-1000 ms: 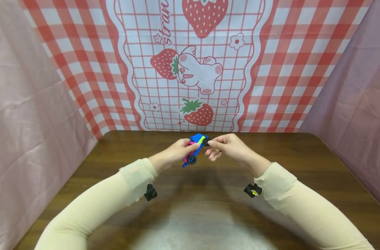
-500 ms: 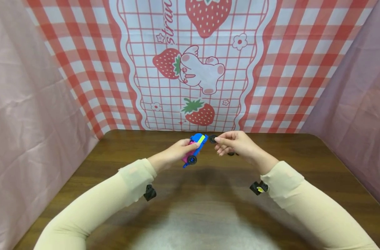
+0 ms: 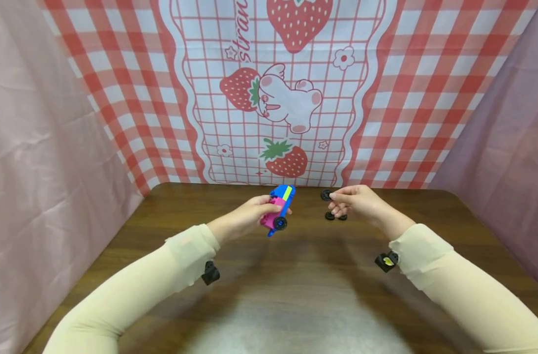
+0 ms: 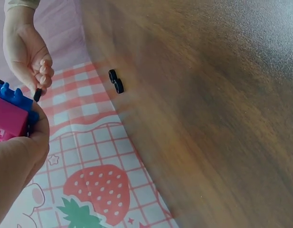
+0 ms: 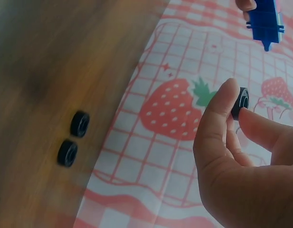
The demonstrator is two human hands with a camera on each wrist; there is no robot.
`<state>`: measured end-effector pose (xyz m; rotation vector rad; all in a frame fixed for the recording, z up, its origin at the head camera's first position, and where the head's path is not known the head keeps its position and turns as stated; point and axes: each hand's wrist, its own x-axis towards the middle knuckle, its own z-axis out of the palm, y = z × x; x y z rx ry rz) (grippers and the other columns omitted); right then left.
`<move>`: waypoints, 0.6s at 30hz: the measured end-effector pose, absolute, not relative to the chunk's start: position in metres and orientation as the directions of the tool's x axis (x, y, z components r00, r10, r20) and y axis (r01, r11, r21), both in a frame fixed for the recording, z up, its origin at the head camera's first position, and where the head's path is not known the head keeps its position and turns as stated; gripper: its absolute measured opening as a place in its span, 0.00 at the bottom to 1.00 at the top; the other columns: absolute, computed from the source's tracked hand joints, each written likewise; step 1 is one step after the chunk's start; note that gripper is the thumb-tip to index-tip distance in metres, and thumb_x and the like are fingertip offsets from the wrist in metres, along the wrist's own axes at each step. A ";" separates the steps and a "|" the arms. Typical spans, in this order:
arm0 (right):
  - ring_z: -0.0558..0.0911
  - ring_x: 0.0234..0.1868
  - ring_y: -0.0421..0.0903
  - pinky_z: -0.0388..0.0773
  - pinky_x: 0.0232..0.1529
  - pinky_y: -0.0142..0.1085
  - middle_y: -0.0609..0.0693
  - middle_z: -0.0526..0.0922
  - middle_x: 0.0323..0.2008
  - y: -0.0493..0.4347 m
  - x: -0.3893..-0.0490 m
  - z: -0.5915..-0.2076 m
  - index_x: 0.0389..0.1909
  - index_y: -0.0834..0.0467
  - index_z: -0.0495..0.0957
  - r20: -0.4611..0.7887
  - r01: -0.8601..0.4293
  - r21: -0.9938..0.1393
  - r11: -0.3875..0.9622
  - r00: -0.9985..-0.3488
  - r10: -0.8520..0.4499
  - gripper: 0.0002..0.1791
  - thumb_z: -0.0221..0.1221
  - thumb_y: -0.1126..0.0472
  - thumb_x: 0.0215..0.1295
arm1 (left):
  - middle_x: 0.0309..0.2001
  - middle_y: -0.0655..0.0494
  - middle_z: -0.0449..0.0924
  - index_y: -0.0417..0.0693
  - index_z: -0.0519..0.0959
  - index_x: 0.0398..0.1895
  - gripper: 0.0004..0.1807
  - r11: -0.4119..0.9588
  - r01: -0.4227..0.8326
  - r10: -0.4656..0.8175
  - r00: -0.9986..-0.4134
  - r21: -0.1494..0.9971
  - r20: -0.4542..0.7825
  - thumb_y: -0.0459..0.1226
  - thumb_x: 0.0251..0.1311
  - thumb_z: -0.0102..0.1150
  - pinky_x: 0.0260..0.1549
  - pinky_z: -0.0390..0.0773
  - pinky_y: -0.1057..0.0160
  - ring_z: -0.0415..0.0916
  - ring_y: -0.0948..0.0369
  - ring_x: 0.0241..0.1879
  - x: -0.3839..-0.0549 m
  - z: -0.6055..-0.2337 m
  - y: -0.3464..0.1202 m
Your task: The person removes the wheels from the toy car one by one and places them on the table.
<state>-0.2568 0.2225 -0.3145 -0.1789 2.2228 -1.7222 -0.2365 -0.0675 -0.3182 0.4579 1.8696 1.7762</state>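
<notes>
My left hand (image 3: 255, 215) grips a toy car (image 3: 280, 206) of blue and pink blocks with a yellow-green stripe. A black wheel sits on the car's near end; at its far end no wheel shows on the side facing me. The right wrist view has the car's blue underside with bare axle stubs at the top right. Between thumb and forefinger, my right hand (image 3: 357, 200) pinches a loose black wheel (image 5: 241, 103), held to the right of the car and apart from it. Two more wheels (image 5: 74, 137) lie side by side on the table below the right hand.
The brown wooden table (image 3: 269, 295) reaches back to a red-and-white checked strawberry cloth (image 3: 291, 98). Pinkish curtains (image 3: 52, 147) hang at both sides. A small black device (image 3: 386, 261) is worn at each wrist.
My right hand has drawn the wheel away from the car's far end and moved right, uncovering the two wheels on the table. The left hand keeps hold of the car, turned slightly.
</notes>
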 end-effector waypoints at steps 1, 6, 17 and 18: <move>0.84 0.29 0.40 0.84 0.41 0.37 0.47 0.84 0.28 0.225 -0.257 -0.315 0.55 0.75 0.69 -0.185 0.105 -0.957 0.271 -0.940 -0.288 0.22 0.52 0.58 0.73 | 0.63 0.30 0.68 0.29 0.60 0.66 0.24 0.072 -0.102 0.580 -0.805 0.992 -0.125 0.35 0.72 0.42 0.47 0.79 0.64 0.78 0.61 0.47 -0.236 -0.318 -0.067; 0.84 0.31 0.41 0.84 0.39 0.35 0.49 0.85 0.30 0.235 -0.263 -0.318 0.55 0.75 0.69 -0.193 0.102 -0.943 0.317 -0.944 -0.268 0.24 0.54 0.57 0.72 | 0.65 0.31 0.65 0.29 0.57 0.68 0.24 0.030 -0.082 0.592 -0.802 0.996 -0.084 0.33 0.73 0.40 0.54 0.76 0.61 0.76 0.58 0.52 -0.236 -0.320 -0.067; 0.84 0.31 0.40 0.84 0.42 0.36 0.49 0.85 0.30 0.270 -0.279 -0.339 0.54 0.76 0.68 -0.241 0.167 -0.946 0.278 -0.936 -0.257 0.21 0.53 0.60 0.72 | 0.65 0.33 0.67 0.32 0.56 0.69 0.24 0.029 -0.066 0.559 -0.826 0.997 -0.071 0.34 0.74 0.42 0.57 0.75 0.56 0.77 0.57 0.52 -0.232 -0.320 -0.065; 0.84 0.30 0.40 0.84 0.41 0.35 0.49 0.85 0.29 0.272 -0.280 -0.340 0.54 0.76 0.68 -0.243 0.173 -0.947 0.272 -0.937 -0.250 0.21 0.54 0.61 0.72 | 0.65 0.32 0.67 0.31 0.56 0.68 0.24 0.028 -0.059 0.556 -0.829 0.998 -0.065 0.34 0.74 0.41 0.56 0.76 0.57 0.78 0.58 0.50 -0.232 -0.321 -0.064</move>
